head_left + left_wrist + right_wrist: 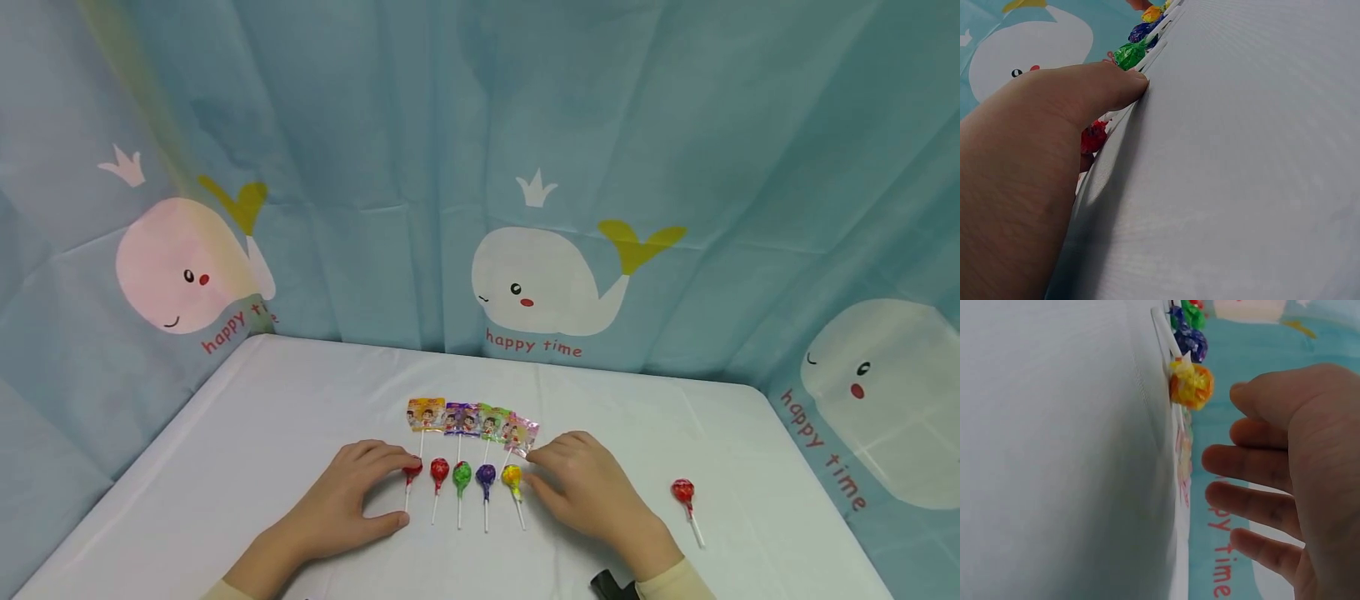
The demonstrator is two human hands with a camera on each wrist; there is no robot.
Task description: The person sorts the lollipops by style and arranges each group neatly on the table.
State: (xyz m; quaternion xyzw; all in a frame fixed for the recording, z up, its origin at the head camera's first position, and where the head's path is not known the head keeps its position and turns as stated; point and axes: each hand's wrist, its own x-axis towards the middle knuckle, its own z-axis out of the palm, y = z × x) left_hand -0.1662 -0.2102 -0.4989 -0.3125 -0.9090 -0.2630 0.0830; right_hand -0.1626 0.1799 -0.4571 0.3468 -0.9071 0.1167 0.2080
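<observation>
Five round wrapped lollipops lie in a row, sticks toward me: a red one (412,472) at the left end, another red (439,471), a green (461,476), a purple (486,476) and a yellow (512,476). At the row's left end, the fingertips of my left hand (341,504) rest at the head of the end red lollipop, thumb spread apart by its stick. On the other side my right hand (588,483) hovers beside the yellow lollipop (1192,386), its fingers loosely bent and holding nothing. Its fingertips overlap the pink flat packet's edge in the head view.
Behind the row, flat-packet lollipops fan out: orange (426,414), purple (461,419), green (493,422) and pink (521,434). Another red lollipop (683,491) lies alone at the right. A black object (611,586) shows by my right wrist. A whale-print curtain (420,275) surrounds the white table (322,400).
</observation>
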